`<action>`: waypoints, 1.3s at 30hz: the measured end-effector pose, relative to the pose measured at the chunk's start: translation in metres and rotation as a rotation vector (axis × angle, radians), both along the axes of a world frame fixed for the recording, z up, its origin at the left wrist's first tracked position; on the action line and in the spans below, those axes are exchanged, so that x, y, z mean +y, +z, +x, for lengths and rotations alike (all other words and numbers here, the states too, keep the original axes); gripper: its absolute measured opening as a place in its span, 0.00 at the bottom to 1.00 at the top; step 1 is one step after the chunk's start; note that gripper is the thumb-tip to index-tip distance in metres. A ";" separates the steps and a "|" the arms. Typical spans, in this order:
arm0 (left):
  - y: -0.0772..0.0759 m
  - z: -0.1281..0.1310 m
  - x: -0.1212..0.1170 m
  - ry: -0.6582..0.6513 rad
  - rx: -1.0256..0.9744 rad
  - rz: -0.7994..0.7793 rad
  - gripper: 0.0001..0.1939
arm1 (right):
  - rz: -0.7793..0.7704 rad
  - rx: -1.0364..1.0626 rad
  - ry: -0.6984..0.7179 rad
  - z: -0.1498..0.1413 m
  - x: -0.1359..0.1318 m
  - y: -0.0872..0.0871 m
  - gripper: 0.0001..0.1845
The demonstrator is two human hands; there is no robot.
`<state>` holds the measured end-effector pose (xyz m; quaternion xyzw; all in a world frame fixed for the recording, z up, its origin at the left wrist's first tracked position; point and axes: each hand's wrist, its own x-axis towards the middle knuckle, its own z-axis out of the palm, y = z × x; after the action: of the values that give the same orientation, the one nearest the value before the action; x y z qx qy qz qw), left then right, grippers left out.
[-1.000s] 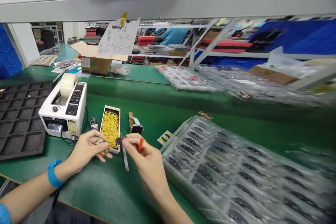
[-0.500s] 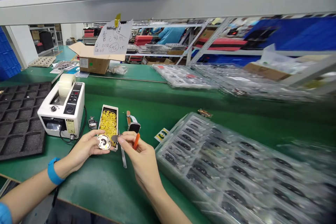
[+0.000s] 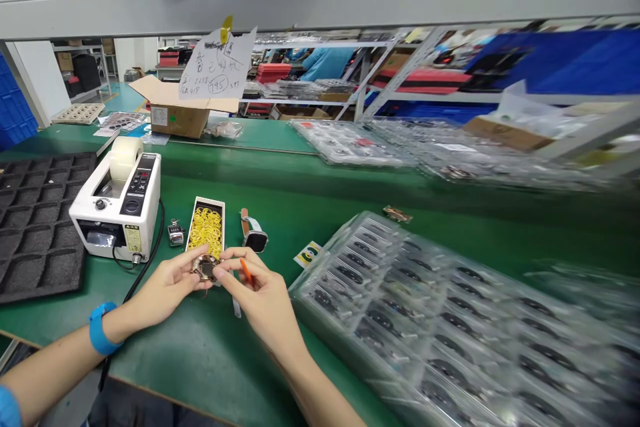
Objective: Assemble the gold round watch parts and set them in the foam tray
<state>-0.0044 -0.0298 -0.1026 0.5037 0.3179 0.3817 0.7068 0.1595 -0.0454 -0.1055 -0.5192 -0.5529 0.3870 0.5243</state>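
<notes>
My left hand (image 3: 167, 284) pinches a round gold-and-metal disc (image 3: 205, 268), possibly a watch part, low over the bench. My right hand (image 3: 265, 300) closes on a small orange-handled tool (image 3: 245, 271), and its fingers meet the disc from the right, hiding part of it. Just behind my hands stands an open white box of yellow rubber bands (image 3: 206, 232). A watch with a dark face and tan strap (image 3: 253, 235) lies to its right. A slim metal strip (image 3: 236, 307) lies mostly hidden under my right hand.
A white tape dispenser (image 3: 117, 203) and a small tally counter (image 3: 175, 232) stand to the left, beside a black foam tray (image 3: 40, 227). Stacked clear blister trays (image 3: 400, 307) fill the green bench's right side. A grey shelf beam (image 3: 320, 0) runs overhead.
My hands have come closer together, with the disc now between them. The orange-handled tool has tipped lower, and the view has shifted slightly.
</notes>
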 end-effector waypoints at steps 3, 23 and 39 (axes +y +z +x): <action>0.001 0.000 0.000 -0.006 0.046 0.027 0.32 | 0.019 0.000 0.023 0.000 0.000 0.002 0.10; -0.005 0.003 -0.001 -0.033 0.071 0.061 0.32 | 0.154 -0.198 -0.081 -0.006 -0.001 -0.003 0.08; -0.001 0.014 -0.001 0.156 0.052 0.015 0.23 | 0.285 -0.391 -0.180 -0.017 -0.004 -0.011 0.07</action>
<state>0.0096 -0.0313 -0.1041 0.4926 0.3716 0.4245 0.6626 0.1428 -0.0491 -0.1166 -0.5519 -0.6444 0.1494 0.5078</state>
